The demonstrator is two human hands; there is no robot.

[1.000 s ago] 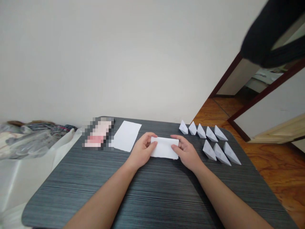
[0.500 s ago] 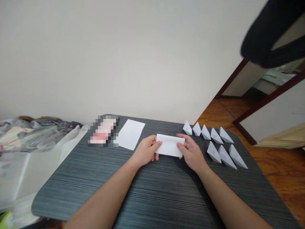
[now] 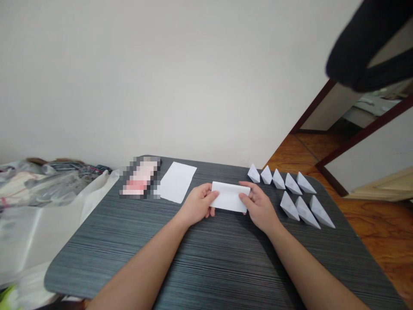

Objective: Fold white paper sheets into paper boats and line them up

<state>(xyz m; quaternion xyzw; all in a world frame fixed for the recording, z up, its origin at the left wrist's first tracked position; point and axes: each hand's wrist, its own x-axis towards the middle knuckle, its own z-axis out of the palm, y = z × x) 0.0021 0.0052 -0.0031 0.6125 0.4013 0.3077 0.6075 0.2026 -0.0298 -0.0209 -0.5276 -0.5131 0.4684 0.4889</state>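
A white sheet of paper (image 3: 230, 198), folded along its far edge, is held level between both hands over the dark table. My left hand (image 3: 199, 202) pinches its left end, thumb on top and fingers curled beneath. At the right end my right hand (image 3: 258, 205) grips it the same way, the index finger along the far corner. Further left lies a flat white sheet (image 3: 178, 181). To the right of my hands, several folded white paper boats (image 3: 292, 206) stand in two rows.
The dark wood-grain table (image 3: 135, 241) meets a pale wall (image 3: 167, 82) behind. A pixelated phone-like object (image 3: 140, 176) lies at the back left. Plastic-wrapped bundles (image 3: 61, 185) sit left of the table. A black strap (image 3: 351, 47) hangs at the upper right, above a doorway.
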